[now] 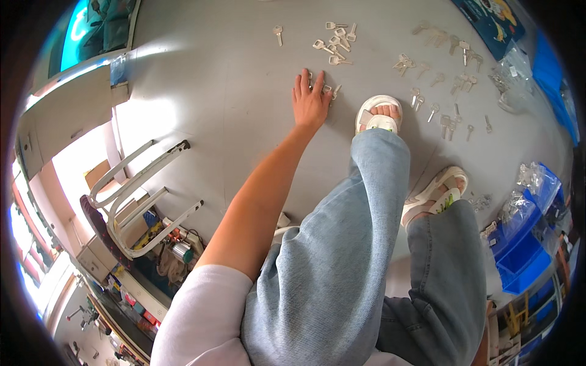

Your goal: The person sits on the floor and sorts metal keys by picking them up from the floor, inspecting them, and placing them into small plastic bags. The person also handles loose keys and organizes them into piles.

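My left hand (311, 105) lay palm down, fingers spread, over a few keys (336, 91) on the grey floor (226, 91); whether it gripped any, I could not tell (my right hand was out of view). Just beyond lay a loose cluster (338, 42) of keys, with a single key (278, 35) apart to its left. Right of my forward sandal (378, 114), scattered keys (434, 111) lay flat, probably spaced so that each showed separately.
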A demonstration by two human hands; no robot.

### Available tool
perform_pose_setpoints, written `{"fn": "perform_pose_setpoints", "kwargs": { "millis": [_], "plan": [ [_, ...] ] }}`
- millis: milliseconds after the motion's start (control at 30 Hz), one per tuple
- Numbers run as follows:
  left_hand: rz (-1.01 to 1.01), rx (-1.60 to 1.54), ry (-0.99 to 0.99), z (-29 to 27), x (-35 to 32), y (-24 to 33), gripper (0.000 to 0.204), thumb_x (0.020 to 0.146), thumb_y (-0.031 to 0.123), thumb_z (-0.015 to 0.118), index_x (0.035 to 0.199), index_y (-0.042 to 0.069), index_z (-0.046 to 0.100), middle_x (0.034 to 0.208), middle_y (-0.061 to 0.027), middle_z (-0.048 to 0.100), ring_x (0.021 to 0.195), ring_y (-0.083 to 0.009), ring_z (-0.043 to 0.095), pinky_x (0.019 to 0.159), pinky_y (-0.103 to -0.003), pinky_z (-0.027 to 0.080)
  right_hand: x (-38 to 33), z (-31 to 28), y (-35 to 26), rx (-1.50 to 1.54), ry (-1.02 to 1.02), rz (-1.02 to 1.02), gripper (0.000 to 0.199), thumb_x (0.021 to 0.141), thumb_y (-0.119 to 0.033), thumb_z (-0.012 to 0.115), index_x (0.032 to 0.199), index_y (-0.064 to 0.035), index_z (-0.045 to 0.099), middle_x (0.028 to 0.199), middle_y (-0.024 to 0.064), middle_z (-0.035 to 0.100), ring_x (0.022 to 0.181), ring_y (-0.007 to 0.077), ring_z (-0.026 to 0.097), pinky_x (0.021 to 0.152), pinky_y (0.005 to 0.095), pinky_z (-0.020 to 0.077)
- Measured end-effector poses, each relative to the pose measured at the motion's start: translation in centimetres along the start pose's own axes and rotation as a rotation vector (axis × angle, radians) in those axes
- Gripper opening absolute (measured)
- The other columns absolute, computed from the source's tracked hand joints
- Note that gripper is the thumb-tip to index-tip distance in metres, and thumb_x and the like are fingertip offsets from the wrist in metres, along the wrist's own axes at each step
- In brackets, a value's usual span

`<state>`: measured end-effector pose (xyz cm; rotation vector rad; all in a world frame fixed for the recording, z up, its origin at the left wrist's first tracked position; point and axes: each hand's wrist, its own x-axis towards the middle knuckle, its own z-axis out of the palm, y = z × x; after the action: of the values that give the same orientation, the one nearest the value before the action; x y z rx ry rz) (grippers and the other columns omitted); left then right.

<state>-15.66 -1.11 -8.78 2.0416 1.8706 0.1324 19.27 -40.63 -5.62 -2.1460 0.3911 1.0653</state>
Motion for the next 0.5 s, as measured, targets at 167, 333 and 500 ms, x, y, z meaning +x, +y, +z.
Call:
{"fn": "perform_pose_setpoints", "kwargs": {
  "millis": [167,333,500],
  "plan": [
    [0.18,0.018,-0.001,1.5,-0.2,0.7,0.052,0.076,0.027,0.058,0.124,0.023,0.04,0.131,-0.0137,0.032,0.123,-0.0307,0.027,0.099,-0.046,0.023,0.0,-0.3,0.6,0.019,0.031,-0.019,0.02,0.076,-0.008,0.059,0.095,-0.0073,0.053,0.093,0.0061,0.06,0.072,0.0184,0.055,0.067,0.0302,0.0425],
    [0.277,0.184,-0.035,0.2,-0.6,-0.3,0.058,0.076,0.024,0.058,0.129,0.029,0.034,0.135,-0.01,0.027,0.124,-0.03,0.024,0.098,-0.046,0.02,-0.2,1.5,-0.1,-0.02,0.017,-0.087,0.02,0.076,-0.008,0.059,0.095,-0.0072,0.053,0.093,0.0062,0.06,0.072,0.0184,0.055,0.067,0.0301,0.0424],
    [0.317,0.232,-0.181,-0.5,-1.5,1.8,0.054,0.08,0.021,0.052,0.13,0.027,0.033,0.139,-0.0092,0.019,0.127,-0.0289,0.017,0.102,-0.047,0.014,-0.8,-0.3,-2.8,-0.108,0.044,-0.255,0.021,0.076,-0.008,0.059,0.096,-0.007,0.053,0.093,0.0062,0.06,0.072,0.0185,0.055,0.068,0.03,0.0424]
  ]
}}
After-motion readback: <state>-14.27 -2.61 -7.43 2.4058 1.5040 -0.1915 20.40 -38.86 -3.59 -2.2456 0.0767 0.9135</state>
